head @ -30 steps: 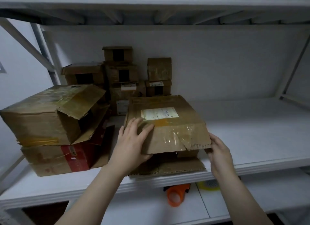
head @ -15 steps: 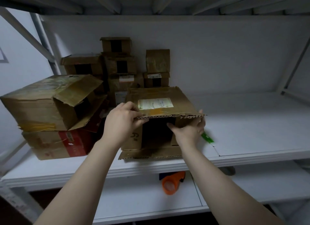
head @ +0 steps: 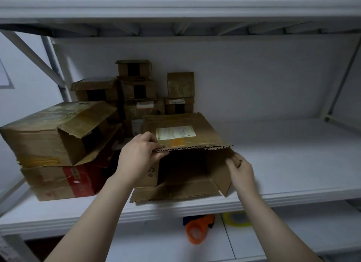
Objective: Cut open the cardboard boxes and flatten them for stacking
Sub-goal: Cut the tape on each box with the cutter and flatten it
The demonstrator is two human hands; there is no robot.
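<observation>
A brown cardboard box with a pale label (head: pixel 185 124) lies on its side at the front edge of the white shelf (head: pixel 283 164), its open end facing the person. The left hand (head: pixel 136 156) pinches the left corner of the raised top flap (head: pixel 195 147). The right hand (head: pixel 242 171) curls round the edge of the right side flap (head: pixel 224 173). The dark inside shows only bare cardboard. Toward the shelf's left edge, a larger open brown box (head: pixel 39 136) sits on a red-and-brown box (head: pixel 58 181); what they hold cannot be told.
</observation>
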